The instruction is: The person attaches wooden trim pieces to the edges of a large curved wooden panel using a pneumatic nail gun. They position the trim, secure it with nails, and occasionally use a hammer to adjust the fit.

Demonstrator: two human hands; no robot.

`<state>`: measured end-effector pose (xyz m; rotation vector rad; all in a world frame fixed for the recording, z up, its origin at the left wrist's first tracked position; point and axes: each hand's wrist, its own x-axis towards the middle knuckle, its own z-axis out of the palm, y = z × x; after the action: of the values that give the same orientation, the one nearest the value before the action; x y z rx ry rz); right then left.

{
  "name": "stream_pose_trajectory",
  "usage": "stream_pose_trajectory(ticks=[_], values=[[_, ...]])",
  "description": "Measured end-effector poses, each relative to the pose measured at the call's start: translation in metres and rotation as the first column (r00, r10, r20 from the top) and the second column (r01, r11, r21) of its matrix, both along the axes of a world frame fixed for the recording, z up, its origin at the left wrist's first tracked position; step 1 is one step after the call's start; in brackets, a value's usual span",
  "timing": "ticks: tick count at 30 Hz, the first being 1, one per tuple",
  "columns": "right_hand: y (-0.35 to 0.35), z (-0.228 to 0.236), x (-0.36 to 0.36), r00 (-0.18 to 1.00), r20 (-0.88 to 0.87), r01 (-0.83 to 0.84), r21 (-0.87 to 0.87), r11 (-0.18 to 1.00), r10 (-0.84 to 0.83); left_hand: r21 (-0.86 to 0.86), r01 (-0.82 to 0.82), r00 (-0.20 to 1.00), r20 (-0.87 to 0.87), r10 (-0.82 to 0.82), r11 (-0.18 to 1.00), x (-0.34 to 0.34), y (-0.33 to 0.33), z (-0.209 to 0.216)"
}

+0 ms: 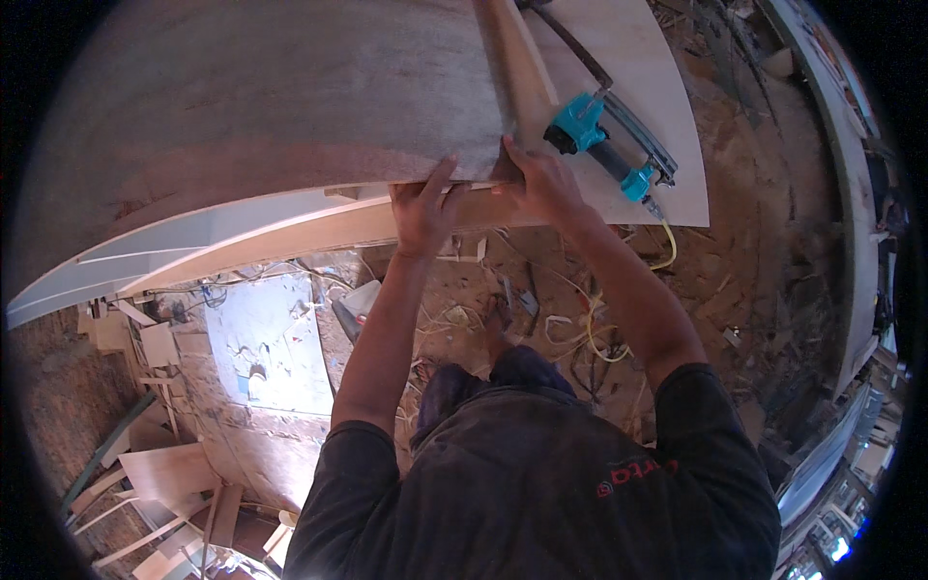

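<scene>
Large brown plywood panel (pixel 290 97) cut off at top, dark grey cloth T-shirt (pixel 541 493) at bottom. Undersides of bare left hand (pixel 422 215) and bare right hand (pixel 547 186) hidden. Small mixed-colour clutter (pixel 887 217) along right rim too blurred to identify.

Dim overall, pale floor sheet (pixel 266 333) blown out at lower left, shirt (pixel 541 483) in shadow, fisheye bowing, black vignette, right rim soft.

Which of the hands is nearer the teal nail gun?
The right hand: the teal nail gun lies just beyond it to the right, whereas the left hand sits farther left.
</scene>
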<state>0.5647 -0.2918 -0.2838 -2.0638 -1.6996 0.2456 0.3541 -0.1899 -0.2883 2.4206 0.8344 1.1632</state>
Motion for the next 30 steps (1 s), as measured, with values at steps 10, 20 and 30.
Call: stream_pose_trajectory(ticks=[10, 20, 30], values=[[-0.001, -0.002, 0.001, 0.999, 0.042, -0.004, 0.023, 1.000, 0.003, -0.118, -0.017, 0.996, -0.089, 0.007, 0.993, -0.006, -0.005, 0.002], [-0.061, 0.010, 0.008, 0.984, -0.164, 0.069, 0.008, 0.998, -0.067, 0.080, 0.066, 0.970, -0.241, -0.045, 0.995, -0.040, -0.034, 0.026], [-0.089, 0.000, 0.079, 0.843, 0.221, 0.463, 0.166, 0.871, -0.490, -0.491, -0.451, 0.732, -0.681, -0.005, 0.745, -0.278, -0.209, -0.086]])
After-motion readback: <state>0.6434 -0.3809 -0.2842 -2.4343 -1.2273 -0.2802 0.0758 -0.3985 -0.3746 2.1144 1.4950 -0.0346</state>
